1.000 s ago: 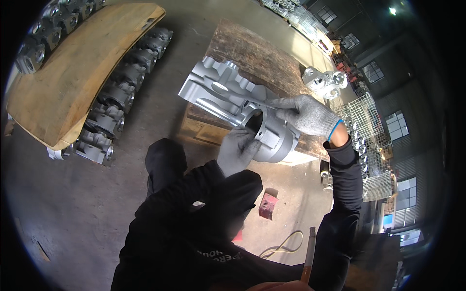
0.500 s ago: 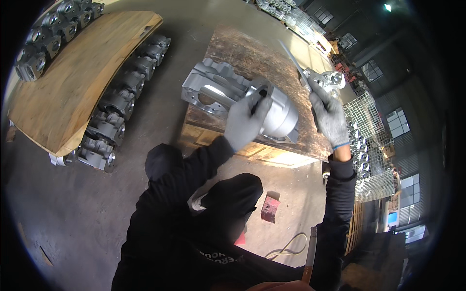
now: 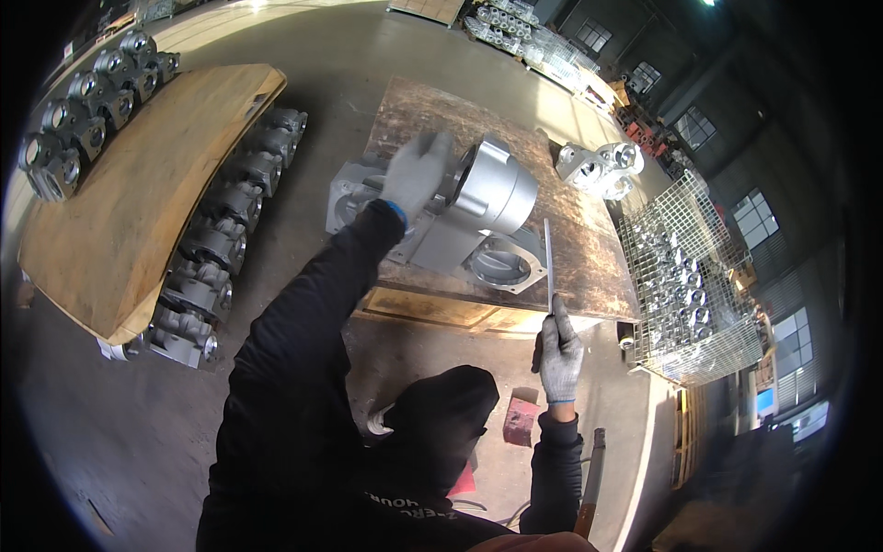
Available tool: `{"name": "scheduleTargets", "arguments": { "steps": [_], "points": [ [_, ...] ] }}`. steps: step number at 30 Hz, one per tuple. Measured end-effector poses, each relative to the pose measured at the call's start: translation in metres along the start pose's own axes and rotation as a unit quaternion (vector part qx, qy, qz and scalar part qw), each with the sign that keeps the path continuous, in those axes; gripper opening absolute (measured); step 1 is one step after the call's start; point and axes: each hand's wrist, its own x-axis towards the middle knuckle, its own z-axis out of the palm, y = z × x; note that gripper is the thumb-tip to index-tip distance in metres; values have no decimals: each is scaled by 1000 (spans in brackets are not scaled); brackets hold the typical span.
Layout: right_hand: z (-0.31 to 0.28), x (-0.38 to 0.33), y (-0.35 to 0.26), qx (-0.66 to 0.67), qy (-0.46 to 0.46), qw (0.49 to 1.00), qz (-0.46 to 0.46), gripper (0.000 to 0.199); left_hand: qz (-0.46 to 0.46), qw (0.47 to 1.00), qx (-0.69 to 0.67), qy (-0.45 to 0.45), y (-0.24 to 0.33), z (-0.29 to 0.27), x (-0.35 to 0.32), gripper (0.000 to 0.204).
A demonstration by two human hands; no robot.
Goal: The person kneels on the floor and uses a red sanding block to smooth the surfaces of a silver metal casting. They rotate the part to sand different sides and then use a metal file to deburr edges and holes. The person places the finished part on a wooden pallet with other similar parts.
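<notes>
A large silver-grey metal casting [image 3: 460,225] lies on the worn wooden bench top [image 3: 589,258], with a round barrel and a ring-shaped flange facing the near edge. My gloved left hand [image 3: 418,173] is over the casting's far left part, its fingers curled down on it beside the barrel; the fingertips are blurred and partly hidden. Low at the bench's near edge, my gloved right hand [image 3: 559,357] is closed round the lower end of a long flat file [image 3: 549,262]. The file points away from me, just right of the flange.
Smaller castings [image 3: 602,168] sit at the bench's far right corner. A wire mesh cage [image 3: 690,285] full of castings stands to the right. On the left, a wooden board [image 3: 138,193] has rows of castings along both sides. A red block [image 3: 521,420] lies on the floor.
The casting has been turned, so its flange now faces the near edge. My left hand has moved to its far left part. My right hand and the file have come nearer and left.
</notes>
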Motion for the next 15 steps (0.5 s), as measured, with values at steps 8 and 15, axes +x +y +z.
{"name": "scheduleTargets", "arguments": {
  "steps": [8,15],
  "points": [
    [18,14,-10,23,-38,996,-79,50,141,950,177,-214,25,1,38,26],
    [7,51,-77,-249,-35,919,-303,44,176,951,191,-168,19,-24,53,22]
  ]
}}
